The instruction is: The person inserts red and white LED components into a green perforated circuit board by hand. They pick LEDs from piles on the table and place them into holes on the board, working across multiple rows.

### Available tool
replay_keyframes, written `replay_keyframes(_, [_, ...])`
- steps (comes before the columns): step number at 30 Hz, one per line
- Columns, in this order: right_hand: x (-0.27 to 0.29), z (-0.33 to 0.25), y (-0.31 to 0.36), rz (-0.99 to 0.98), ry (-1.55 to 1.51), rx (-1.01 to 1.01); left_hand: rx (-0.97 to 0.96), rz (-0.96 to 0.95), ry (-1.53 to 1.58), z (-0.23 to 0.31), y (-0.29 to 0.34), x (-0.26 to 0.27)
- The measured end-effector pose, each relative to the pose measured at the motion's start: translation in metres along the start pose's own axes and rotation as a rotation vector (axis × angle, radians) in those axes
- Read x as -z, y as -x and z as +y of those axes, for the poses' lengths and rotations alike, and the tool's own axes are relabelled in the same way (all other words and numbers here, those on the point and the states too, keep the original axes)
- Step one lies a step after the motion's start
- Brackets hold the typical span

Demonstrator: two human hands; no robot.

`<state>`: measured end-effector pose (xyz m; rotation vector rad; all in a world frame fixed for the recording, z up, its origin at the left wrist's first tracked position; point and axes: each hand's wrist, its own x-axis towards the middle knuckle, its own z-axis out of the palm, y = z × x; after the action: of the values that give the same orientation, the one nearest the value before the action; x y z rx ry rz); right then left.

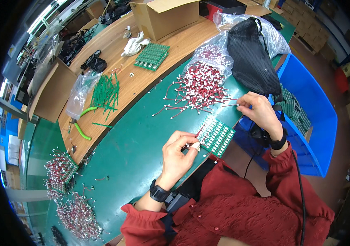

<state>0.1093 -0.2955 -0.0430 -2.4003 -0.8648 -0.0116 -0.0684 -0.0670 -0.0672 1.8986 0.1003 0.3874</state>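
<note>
My left hand [177,155] is closed in a pinch at the left edge of a green circuit board [218,137] with rows of white connectors. A red wire lead [200,132] rises from its fingers, and something white shows at the thumb tip. My right hand [258,110] pinches the end of another red wire lead [230,105] with white plug ends, just right of a large pile of such leads [203,82]. That pile spills out of a clear plastic bag [218,51]. The board lies near the table's front edge, between my hands.
A blue bin [322,135] holding green boards stands at right, beside a black mesh bag [251,55]. More wire leads [78,215] lie at lower left. The wooden surface carries another board [152,56], green ties [104,91], green-handled pliers [83,130] and a cardboard box [164,20].
</note>
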Motion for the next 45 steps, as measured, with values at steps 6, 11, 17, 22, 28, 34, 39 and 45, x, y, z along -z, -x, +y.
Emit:
replay_keyframes(6, [-0.005, 0.001, -0.011, -0.04, 0.098, 0.074, 0.012, -0.013, 0.01, 0.001, 0.0, 0.001])
replay_keyframes(11, [0.008, -0.007, -0.007, -0.228, -0.237, -0.176, -0.005, -0.021, 0.004, 0.0, 0.0, 0.001])
replay_keyframes(17, [0.004, -0.009, -0.01, -0.253, -0.825, -0.213, -0.013, -0.015, 0.013, -0.002, 0.0, 0.0])
replay_keyframes(22, [-0.001, -0.004, -0.014, -0.219, -0.906, -0.257, -0.01, -0.019, 0.016, -0.002, 0.0, 0.001])
replay_keyframes(28, [-0.014, 0.001, -0.019, -0.216, -0.597, -0.127, 0.003, -0.018, 0.02, -0.003, 0.0, 0.0])
replay_keyframes(34, [-0.02, -0.005, -0.015, -0.08, -0.163, 0.05, 0.022, -0.04, 0.056, -0.003, 0.001, -0.002])
replay_keyframes(39, [-0.015, -0.023, -0.015, -0.062, -0.1, 0.09, -0.018, -0.054, 0.086, -0.004, 0.003, -0.007])
replay_keyframes(45, [-0.025, -0.046, -0.008, -0.149, -0.264, 0.259, -0.147, -0.047, -0.061, -0.005, 0.006, -0.013])
